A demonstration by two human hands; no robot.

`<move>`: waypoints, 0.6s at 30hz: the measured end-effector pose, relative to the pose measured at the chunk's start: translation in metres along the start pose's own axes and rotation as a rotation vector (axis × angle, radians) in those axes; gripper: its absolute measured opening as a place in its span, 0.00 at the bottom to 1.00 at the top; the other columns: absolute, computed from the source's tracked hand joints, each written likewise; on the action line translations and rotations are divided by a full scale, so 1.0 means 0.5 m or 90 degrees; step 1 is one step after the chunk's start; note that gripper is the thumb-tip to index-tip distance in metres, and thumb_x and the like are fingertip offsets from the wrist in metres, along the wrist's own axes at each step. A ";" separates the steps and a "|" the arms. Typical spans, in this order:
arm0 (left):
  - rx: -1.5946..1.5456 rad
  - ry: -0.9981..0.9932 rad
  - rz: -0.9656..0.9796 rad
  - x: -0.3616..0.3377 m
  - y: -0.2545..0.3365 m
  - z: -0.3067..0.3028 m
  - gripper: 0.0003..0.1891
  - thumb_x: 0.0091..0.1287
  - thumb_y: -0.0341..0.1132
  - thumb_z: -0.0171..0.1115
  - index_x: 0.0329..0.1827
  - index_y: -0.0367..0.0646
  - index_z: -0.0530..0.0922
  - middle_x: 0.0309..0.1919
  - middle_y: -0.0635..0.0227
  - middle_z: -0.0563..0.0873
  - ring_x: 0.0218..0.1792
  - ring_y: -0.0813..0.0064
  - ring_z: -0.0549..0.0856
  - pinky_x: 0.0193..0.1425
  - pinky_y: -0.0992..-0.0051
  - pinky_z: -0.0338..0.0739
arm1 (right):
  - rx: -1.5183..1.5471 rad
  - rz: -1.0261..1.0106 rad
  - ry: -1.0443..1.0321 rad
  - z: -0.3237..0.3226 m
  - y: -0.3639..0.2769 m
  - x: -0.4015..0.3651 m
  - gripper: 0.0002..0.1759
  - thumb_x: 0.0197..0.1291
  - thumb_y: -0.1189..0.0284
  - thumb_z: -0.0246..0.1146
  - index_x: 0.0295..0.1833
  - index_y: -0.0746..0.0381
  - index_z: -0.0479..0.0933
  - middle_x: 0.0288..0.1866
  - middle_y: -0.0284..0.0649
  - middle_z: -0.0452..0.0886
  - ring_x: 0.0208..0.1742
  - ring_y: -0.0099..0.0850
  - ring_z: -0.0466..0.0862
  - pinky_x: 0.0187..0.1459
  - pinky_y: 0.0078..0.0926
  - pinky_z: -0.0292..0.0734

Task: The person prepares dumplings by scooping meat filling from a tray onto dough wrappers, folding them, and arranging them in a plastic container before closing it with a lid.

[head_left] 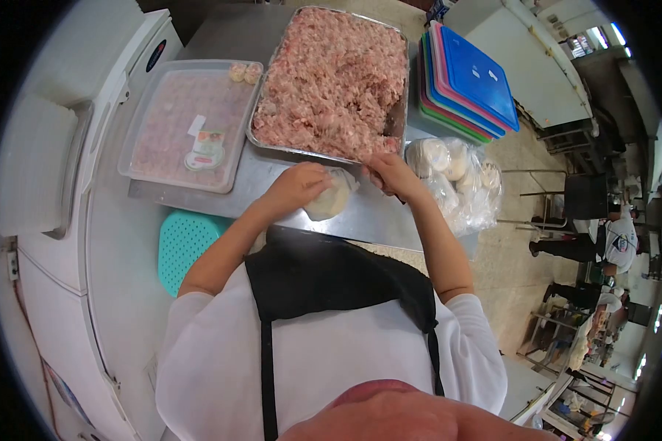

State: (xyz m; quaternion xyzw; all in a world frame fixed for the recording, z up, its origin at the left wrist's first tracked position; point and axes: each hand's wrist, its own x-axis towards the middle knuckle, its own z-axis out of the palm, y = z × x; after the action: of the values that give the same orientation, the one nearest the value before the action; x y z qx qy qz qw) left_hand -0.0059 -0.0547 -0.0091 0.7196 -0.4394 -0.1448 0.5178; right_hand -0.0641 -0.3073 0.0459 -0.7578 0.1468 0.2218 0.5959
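My left hand is closed on the edge of a thin, pale dough round with clear plastic about it. My right hand is beside it, fingers curled at the near rim of a large metal tray. A small dark end shows below the right fingers; what they hold is mostly hidden. Pink minced meat fills most of the tray, and some bare metal shows at its right side.
Left of the tray lies a lidded plastic container of rounded portions. Coloured lids and bagged dough discs are on the right. A turquoise perforated basket stands below the table edge. Other people are far right.
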 end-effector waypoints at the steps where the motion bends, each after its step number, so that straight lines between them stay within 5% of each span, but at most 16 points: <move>1: -0.054 0.013 -0.023 0.006 0.017 -0.014 0.10 0.67 0.34 0.61 0.43 0.37 0.83 0.41 0.60 0.84 0.46 0.66 0.82 0.50 0.70 0.76 | 0.019 -0.035 0.036 0.002 -0.005 0.003 0.22 0.72 0.55 0.52 0.31 0.61 0.76 0.15 0.29 0.68 0.11 0.17 0.64 0.13 0.17 0.54; 7: -0.433 0.120 -0.162 0.066 0.014 -0.069 0.13 0.68 0.37 0.61 0.45 0.34 0.82 0.40 0.65 0.84 0.47 0.76 0.81 0.52 0.74 0.76 | 0.211 -0.112 0.167 0.025 -0.062 -0.014 0.22 0.71 0.53 0.52 0.35 0.59 0.77 0.16 0.27 0.65 0.12 0.16 0.58 0.14 0.16 0.49; 10: -0.612 0.323 -0.238 0.100 0.072 -0.067 0.16 0.67 0.39 0.63 0.49 0.34 0.80 0.41 0.65 0.84 0.47 0.76 0.82 0.53 0.74 0.76 | 0.258 -0.137 0.160 0.037 -0.084 -0.026 0.22 0.71 0.53 0.52 0.36 0.60 0.76 0.16 0.27 0.65 0.12 0.16 0.57 0.14 0.16 0.49; 11: -0.327 0.253 -0.141 0.101 0.040 -0.081 0.19 0.67 0.41 0.64 0.53 0.36 0.79 0.42 0.65 0.84 0.47 0.77 0.81 0.53 0.75 0.75 | 0.266 -0.146 0.155 0.038 -0.084 -0.029 0.21 0.71 0.53 0.52 0.37 0.60 0.76 0.16 0.27 0.65 0.12 0.16 0.58 0.14 0.16 0.49; 14: -0.085 0.365 -0.054 0.085 0.014 -0.126 0.17 0.69 0.41 0.62 0.53 0.37 0.80 0.44 0.65 0.84 0.46 0.76 0.81 0.54 0.76 0.74 | 0.285 -0.165 0.147 0.040 -0.081 -0.032 0.21 0.72 0.54 0.52 0.38 0.61 0.76 0.16 0.27 0.65 0.12 0.16 0.58 0.14 0.16 0.49; 18: -0.210 0.241 -0.155 0.027 -0.009 -0.176 0.18 0.72 0.36 0.56 0.60 0.34 0.74 0.51 0.61 0.83 0.53 0.75 0.81 0.58 0.75 0.75 | 0.283 -0.147 0.164 0.037 -0.067 -0.034 0.20 0.72 0.54 0.52 0.39 0.61 0.76 0.17 0.28 0.66 0.12 0.16 0.58 0.14 0.15 0.49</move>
State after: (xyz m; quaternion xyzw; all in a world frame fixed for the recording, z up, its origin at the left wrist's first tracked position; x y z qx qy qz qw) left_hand 0.0625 -0.0104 0.0273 0.6873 -0.2155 -0.1387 0.6797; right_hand -0.0652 -0.2817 0.0792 -0.6422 0.1792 0.0170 0.7451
